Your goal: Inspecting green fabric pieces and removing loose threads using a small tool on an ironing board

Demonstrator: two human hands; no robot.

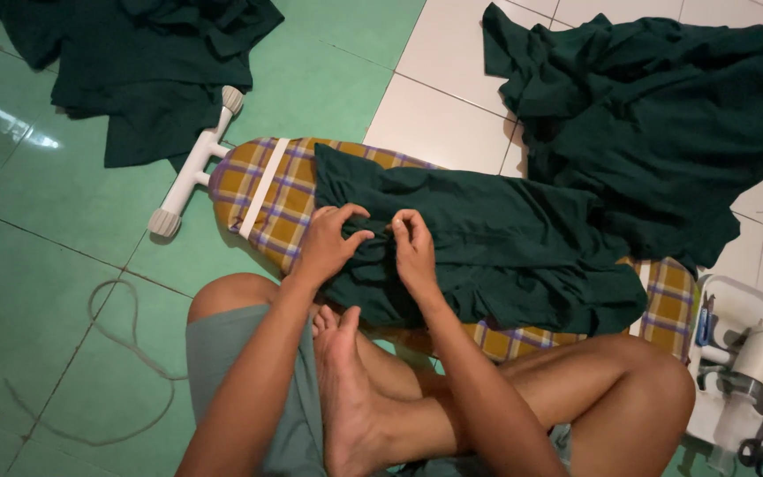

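Green cloth (487, 247) bunches between both hands, hiding fingers (396, 231) underneath.

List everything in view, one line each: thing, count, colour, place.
Ironing board: one, yellow-purple plaid, low on the floor.
Cloth on board: one, dark green, across the board.
Cloth piles: two, dark green, top left and top right.
Cord: one, grey, floor at left.
Tray: one, white, right edge.
Scissors: one, dark, on the tray.
Left hand: pinches the cloth.
Right hand: pinches the cloth.
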